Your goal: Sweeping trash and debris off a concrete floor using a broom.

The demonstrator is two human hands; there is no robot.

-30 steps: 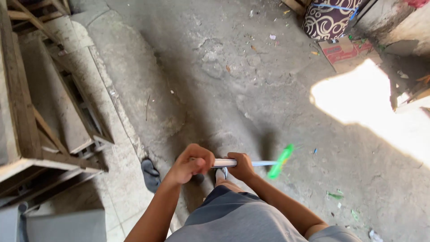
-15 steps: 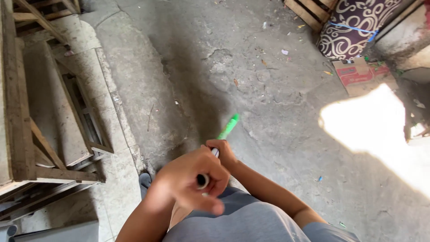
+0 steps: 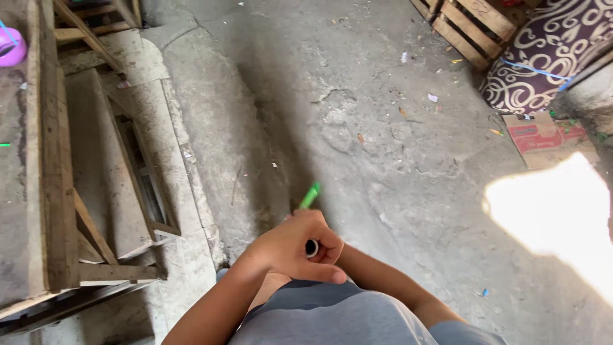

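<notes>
Item 1, nearest: grey garment [image 3: 332, 316] at the bottom edge, cut off by the frame.

Item 2: left hand [image 3: 290, 249], grip clenched around the butt end of a broom handle [image 3: 311, 248]; the dark round end faces the camera, so the shaft runs almost straight away from the viewer and shows only end-on.

Item 3: right hand, almost wholly hidden behind the left; only the forearm [image 3: 383, 281] shows. By its line it probably holds the same handle lower down, but whether its grip is clenched cannot be told.

Item 4: green broom head [image 3: 310, 195], just beyond the knuckles, low over the concrete floor [image 3: 383, 160]; blurred, bristles not readable.

Item 5, left: wooden frame [image 3: 57, 191], weathered, standing along a raised concrete kerb; lower part cut off.

Item 6, mid-floor: scattered scraps and a bright sun patch [image 3: 562, 217], overexposed.

Item 7, far right: flattened cardboard box [image 3: 543, 135], patterned purple bundle [image 3: 543, 57], wooden crate [image 3: 472, 25], all partly cropped.
</notes>
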